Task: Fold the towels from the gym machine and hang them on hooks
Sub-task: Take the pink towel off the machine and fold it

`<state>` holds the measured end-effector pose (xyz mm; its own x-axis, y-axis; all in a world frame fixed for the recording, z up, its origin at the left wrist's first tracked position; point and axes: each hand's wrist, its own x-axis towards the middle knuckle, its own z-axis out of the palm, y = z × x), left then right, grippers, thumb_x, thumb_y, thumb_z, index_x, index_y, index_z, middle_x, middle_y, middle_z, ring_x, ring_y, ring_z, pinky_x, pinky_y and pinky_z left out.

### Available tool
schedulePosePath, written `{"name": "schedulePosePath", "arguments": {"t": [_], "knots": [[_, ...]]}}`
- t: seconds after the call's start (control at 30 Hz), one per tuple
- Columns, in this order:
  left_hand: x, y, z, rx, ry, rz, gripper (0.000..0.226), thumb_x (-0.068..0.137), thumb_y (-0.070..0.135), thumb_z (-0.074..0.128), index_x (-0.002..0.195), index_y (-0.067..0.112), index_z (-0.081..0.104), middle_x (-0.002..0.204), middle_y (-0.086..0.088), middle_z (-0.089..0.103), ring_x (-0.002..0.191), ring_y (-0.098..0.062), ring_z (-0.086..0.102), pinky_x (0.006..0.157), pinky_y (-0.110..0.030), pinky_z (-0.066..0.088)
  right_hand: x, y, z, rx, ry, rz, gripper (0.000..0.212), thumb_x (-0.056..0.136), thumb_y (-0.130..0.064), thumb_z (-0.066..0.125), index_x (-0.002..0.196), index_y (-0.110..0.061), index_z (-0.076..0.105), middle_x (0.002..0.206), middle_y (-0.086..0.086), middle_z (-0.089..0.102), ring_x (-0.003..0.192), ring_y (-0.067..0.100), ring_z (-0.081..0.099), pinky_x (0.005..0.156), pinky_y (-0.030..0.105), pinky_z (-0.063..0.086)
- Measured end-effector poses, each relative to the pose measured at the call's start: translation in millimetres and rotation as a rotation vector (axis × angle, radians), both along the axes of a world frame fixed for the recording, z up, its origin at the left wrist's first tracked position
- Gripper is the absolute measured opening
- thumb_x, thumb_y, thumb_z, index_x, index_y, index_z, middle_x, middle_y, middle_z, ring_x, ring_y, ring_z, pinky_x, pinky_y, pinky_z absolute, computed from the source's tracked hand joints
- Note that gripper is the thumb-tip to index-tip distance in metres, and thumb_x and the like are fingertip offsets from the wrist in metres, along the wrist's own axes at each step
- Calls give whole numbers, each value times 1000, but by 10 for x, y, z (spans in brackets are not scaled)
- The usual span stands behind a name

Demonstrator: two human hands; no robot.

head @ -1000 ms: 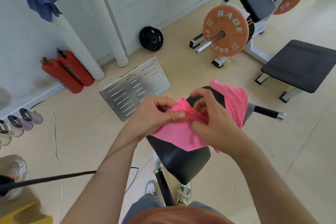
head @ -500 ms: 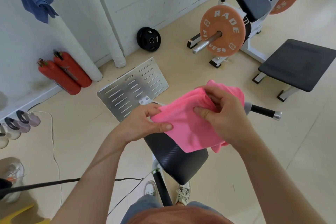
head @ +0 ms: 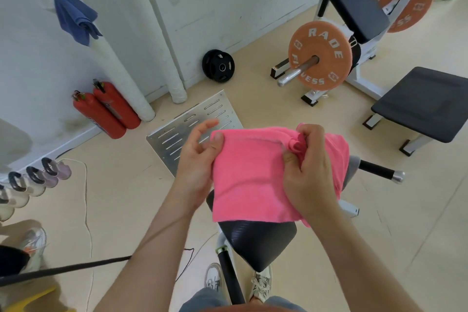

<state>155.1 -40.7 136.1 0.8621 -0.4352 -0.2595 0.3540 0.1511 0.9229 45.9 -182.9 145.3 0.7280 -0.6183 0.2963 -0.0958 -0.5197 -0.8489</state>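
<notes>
Since half a second ago your hands have drawn apart, and the pink towel (head: 249, 180) that was bunched between them is now pulled into a flat panel. Your left hand (head: 196, 159) pinches the towel's upper left corner, the thumb pressed on the front of the cloth. Its forefinger reaches up past the top edge and the other fingers are loosely bent, so how they meet the back of the cloth cannot be told. Your right hand (head: 312, 177) is closed tightly round the gathered upper right corner, its fingers curled over the bunched folds. More of the towel trails down behind that hand, on its right side. The towel hangs in the air between your hands, with its lower edge just over the black seat pad (head: 255, 244) of the gym machine. Whether it touches the pad cannot be told. On the wall to the upper left, well apart, a blue towel (head: 74, 18) hangs from a hook.
</notes>
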Motion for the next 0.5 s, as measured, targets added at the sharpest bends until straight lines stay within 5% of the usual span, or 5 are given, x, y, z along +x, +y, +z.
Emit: {"name": "schedulePosePath", "arguments": {"t": [0.1,0.17,0.37,0.5], "knots": [[-161,-87,9,-7,260,-63,53,79,48,60,118,11,62,107,-6,71,97,-20,67,84,-34,55,57,32,21,165,-27,-15,17,94,-2,50,98,-13,39,71,-10,42,64,-7,46,61,11,37],[-275,-88,-1,117,280,-145,54,78,53,60,112,11,66,108,-8,72,100,-23,67,87,-38,53,80,13,26,195,-27,-3,13,96,-6,50,100,-12,39,71,-10,42,64,-7,47,61,10,38],[-226,-74,109,376,-274,79,18,94,31,56,96,15,62,85,7,64,68,6,57,62,-12,46,117,-52,-43,188,42,-22,13,97,-12,51,101,-12,39,71,-11,41,63,-10,46,57,10,37],[-88,38,276,501,-490,118,7,92,28,61,88,28,55,80,18,61,68,8,53,62,-12,42,232,27,-112,235,179,-45,33,89,-21,64,113,-19,42,86,-4,47,68,-4,48,64,17,38]]}}
